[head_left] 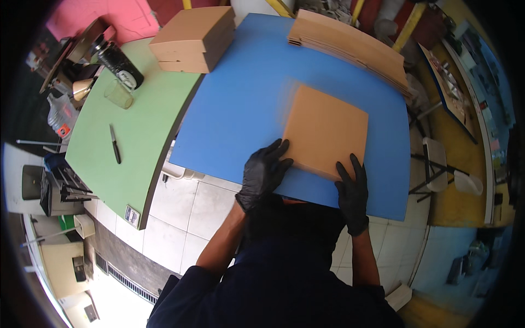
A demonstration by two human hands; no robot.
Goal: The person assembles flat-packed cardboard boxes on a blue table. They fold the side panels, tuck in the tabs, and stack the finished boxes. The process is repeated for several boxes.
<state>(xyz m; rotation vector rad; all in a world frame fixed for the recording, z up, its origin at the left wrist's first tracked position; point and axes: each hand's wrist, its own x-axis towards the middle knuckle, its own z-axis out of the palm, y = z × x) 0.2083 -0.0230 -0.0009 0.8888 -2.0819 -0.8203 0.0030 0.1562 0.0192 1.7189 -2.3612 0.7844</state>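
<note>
Both black-gloved hands press a flat square brown cardboard sheet [326,130] on the blue table [240,104]: left hand [263,174] fingers spread at its near-left corner, right hand [353,191] flat on its near edge (blurred far edge). Uneven pressure could skew it sideways.

Both black-gloved hands rest on a flat brown cardboard sheet [326,131] lying on the blue table [240,109]: the left hand [264,174] at its near left corner, the right hand [353,191] at its near right edge. A stack of flat sheets [350,46] lies far right. On the green table [136,142] to the left sit folded boxes [192,39], a cup [118,94] and a pen [115,144].
</note>
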